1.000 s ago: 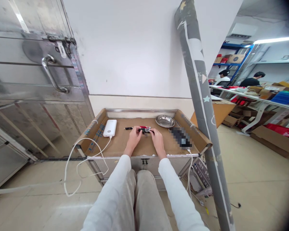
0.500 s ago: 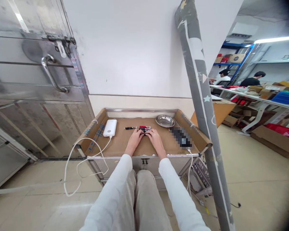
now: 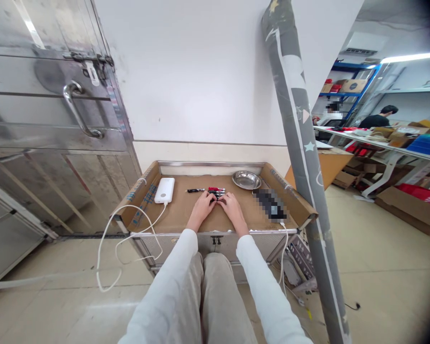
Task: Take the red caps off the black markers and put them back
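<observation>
My left hand [image 3: 202, 206] and my right hand [image 3: 231, 207] rest side by side on the cardboard-covered top, fingers curled and fingertips almost meeting. Between them they grip a dark, slim piece that looks like a black pen [image 3: 217, 198], mostly hidden by the fingers. Just beyond the fingertips lies a small row of red and black pens [image 3: 217, 190]. One more black pen [image 3: 195, 190] lies apart, to the left of that row.
A white power bank [image 3: 164, 190] with a looping white cable sits on the left. At the right are a round metal dish [image 3: 246, 180] and a blurred dark device [image 3: 271, 205] with a cable. A long grey roll [image 3: 301, 119] leans beside the cart. Two people sit farther back.
Both hands stay in nearly the same place, with only slight finger movement at the dark piece. The whole view has shifted a little.
</observation>
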Demonstrator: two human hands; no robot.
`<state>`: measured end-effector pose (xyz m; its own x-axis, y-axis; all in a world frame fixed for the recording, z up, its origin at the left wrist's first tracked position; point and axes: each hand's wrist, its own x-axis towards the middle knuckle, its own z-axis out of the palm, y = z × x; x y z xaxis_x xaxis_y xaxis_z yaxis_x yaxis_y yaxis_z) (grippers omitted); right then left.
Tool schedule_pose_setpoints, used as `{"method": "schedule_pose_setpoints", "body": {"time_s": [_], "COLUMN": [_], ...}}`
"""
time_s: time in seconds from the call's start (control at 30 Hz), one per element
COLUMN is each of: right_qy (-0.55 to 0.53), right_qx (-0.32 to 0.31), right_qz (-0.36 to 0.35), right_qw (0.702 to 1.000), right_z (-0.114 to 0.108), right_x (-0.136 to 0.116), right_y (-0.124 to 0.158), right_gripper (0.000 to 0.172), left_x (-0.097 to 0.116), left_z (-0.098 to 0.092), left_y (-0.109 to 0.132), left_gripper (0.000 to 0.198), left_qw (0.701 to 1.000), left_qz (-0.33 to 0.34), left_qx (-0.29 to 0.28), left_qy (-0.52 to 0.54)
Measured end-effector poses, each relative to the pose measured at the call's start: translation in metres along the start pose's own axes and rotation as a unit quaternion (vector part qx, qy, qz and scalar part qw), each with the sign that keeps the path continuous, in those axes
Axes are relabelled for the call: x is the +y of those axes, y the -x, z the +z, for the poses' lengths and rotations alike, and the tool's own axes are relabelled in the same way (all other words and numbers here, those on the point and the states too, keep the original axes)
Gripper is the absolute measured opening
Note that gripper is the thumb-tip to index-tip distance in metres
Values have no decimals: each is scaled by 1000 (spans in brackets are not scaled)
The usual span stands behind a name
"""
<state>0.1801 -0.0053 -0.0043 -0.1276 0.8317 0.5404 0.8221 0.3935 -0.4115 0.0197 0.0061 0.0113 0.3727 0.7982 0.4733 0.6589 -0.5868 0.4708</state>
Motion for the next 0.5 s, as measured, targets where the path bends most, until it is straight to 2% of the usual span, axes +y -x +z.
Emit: {"method": "schedule_pose_setpoints", "body": {"time_s": [0.23,0.4,0.5], "right_qy": [4,19,46], "right_qx": [3,36,35], "right_qz": [6,17,28], "right_qw": [1000,999,998], "right_z": [3,2,-1], "right_x": [3,1,-3], "right_y": [0,1,2], "right_gripper": [15,24,26], "left_x": [-3,-2,0], "left_z": [2,3,2], "left_y": [-1,-2,-2], "left_gripper": [8,8,13], "left_qw": [999,995,987], "left_qz": [-16,-42,-62], "left_qx": [2,37,71], "left_qy": [-44,-87,-127]}}
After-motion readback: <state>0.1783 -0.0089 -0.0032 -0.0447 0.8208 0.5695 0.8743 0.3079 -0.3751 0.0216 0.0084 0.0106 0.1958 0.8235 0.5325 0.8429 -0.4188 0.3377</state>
